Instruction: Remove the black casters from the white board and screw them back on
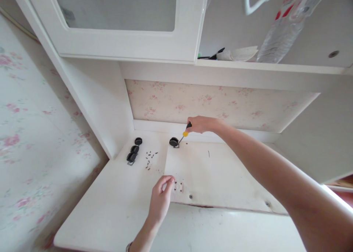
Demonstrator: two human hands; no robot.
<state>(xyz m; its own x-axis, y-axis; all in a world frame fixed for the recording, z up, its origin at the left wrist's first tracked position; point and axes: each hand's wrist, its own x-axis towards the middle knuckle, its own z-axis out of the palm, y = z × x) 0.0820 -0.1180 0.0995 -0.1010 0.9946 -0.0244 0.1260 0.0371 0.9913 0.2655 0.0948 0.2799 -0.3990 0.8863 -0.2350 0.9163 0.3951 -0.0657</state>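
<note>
Casters [134, 149] number four, one beside the single screwdriver [185, 133].

No txt legible for sure: clear btl [285, 33] on upper shelf [234, 64] has red lettering on label [291, 2], too sm. & blurred to read.

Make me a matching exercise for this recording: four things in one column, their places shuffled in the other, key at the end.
Things
1. Screwdriver
2. Three casters
3. Small screws
4. Clear bottle

Places
A. Scattered between the caster row and the white board
B. Standing on the upper shelf
C. Held in the right hand
D. Lined up near the left side panel

Pairs: 1-C, 2-D, 3-A, 4-B
</note>
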